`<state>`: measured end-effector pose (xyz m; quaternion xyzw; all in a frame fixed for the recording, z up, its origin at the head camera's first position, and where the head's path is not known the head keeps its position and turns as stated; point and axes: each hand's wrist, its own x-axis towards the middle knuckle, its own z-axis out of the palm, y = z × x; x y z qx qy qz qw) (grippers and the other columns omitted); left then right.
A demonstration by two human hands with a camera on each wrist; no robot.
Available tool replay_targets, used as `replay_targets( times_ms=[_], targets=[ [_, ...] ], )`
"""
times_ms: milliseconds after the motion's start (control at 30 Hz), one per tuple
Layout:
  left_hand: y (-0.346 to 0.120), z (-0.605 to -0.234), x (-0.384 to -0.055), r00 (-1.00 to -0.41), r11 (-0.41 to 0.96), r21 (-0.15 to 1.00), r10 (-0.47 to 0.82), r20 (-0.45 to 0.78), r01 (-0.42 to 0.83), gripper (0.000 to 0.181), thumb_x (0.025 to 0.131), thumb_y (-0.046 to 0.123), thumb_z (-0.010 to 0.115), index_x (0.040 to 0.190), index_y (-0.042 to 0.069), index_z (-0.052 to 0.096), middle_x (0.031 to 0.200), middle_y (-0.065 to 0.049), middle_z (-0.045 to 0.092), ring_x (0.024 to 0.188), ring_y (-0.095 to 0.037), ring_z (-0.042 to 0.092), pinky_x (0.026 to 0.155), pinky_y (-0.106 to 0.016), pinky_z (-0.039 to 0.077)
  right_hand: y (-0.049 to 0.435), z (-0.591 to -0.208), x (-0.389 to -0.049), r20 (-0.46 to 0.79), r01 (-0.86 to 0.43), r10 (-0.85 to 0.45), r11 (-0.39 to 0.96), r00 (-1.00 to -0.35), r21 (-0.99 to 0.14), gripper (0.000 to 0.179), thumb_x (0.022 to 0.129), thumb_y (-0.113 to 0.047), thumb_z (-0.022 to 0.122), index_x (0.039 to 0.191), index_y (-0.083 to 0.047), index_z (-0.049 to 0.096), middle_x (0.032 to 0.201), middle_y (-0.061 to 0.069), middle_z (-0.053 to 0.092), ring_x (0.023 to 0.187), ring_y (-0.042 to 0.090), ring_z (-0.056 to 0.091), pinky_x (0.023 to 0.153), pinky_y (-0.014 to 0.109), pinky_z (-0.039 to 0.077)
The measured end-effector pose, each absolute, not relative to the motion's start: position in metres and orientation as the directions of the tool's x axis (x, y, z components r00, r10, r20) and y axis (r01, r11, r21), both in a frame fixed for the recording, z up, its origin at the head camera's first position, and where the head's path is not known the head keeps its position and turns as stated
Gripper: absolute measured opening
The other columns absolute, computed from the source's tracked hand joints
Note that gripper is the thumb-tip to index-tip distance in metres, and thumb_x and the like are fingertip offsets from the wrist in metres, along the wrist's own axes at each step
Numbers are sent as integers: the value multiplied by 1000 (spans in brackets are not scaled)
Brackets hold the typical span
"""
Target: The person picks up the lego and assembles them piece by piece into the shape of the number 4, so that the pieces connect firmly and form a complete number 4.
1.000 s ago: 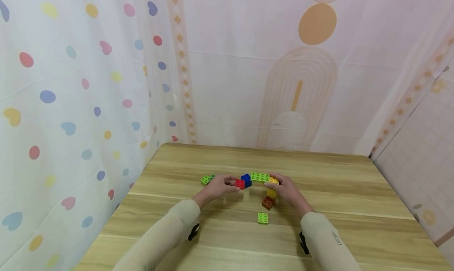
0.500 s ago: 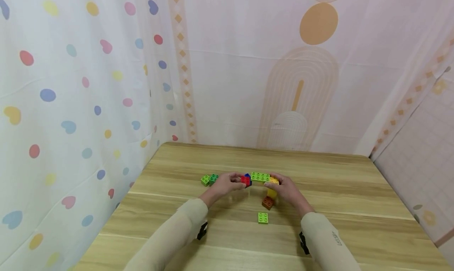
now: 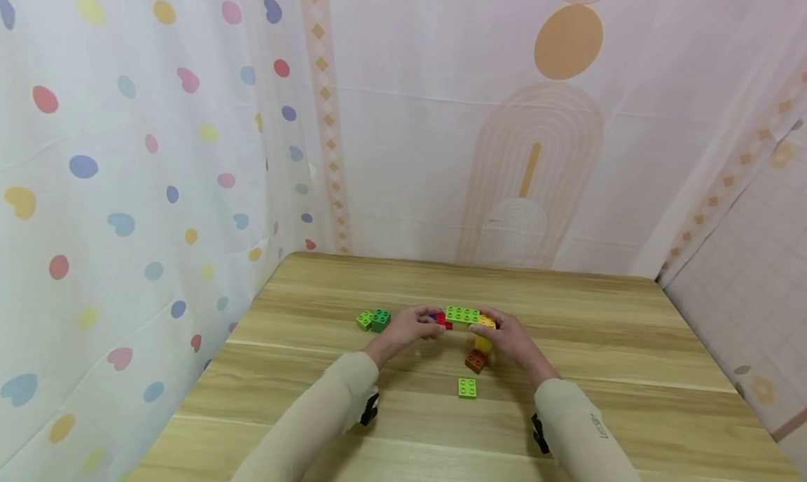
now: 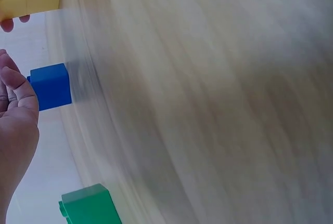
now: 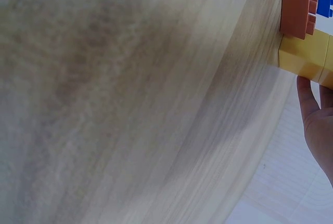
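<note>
Pinching the yellow stack (image 3: 483,344) by the right end of the long green brick (image 3: 462,315), the right hand (image 3: 508,336) seems to keep it from tipping. Just left of the long green brick, the left hand (image 3: 412,326) pinches a red brick (image 3: 440,319) near a blue brick (image 4: 54,86), maybe holding its sides so its bottom stays free; I can't tell if the two bricks touch.
</note>
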<state>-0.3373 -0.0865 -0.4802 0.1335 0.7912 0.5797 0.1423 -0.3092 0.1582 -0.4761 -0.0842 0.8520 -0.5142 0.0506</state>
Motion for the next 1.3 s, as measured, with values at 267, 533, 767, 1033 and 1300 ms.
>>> replay_targets(
  times_ms=[267, 533, 767, 1033, 1300],
  targets=[
    [-76, -475, -339, -918, 254, 967, 384, -98, 3, 48, 89, 14, 75, 133, 1, 59, 100, -7, 72, 89, -18, 67, 83, -39, 54, 157, -474, -308, -3, -85, -188, 459, -982, -884, 54, 97, -33, 66, 143, -8, 54, 118, 11, 63, 99, 20, 57, 89, 39, 45],
    [-72, -474, -340, -918, 216, 976, 381, -110, -27, 46, 89, 9, 74, 131, -1, 59, 104, -9, 71, 91, -19, 67, 85, -39, 54, 157, -476, -308, 6, -91, -188, 447, -982, -890, 50, 96, -30, 67, 141, -9, 56, 117, 10, 64, 98, 20, 57, 87, 37, 46],
    [-70, -476, -341, -909, 149, 987, 401, -113, -57, 44, 90, 4, 72, 131, -2, 59, 105, -9, 69, 94, -20, 66, 88, -41, 53, 156, -473, -306, 7, -95, -196, 441, -981, -893, 53, 97, -28, 66, 142, -5, 53, 119, 12, 63, 98, 20, 57, 88, 38, 45],
    [-68, -475, -340, -911, 127, 991, 401, -98, -51, 31, 96, 20, 67, 120, 1, 63, 101, -8, 70, 88, -19, 63, 86, -38, 52, 156, -474, -308, 17, -104, -198, 440, -980, -892, 51, 97, -26, 66, 142, -4, 54, 114, 11, 63, 93, 19, 56, 83, 34, 45],
    [-63, -471, -337, -912, 95, 993, 399, -99, -66, 33, 100, 28, 62, 116, -1, 60, 99, -10, 69, 84, -17, 65, 89, -43, 52, 156, -475, -307, 16, -104, -200, 439, -980, -892, 51, 97, -28, 66, 141, -5, 54, 112, 10, 64, 93, 18, 56, 85, 36, 45]
  ],
)
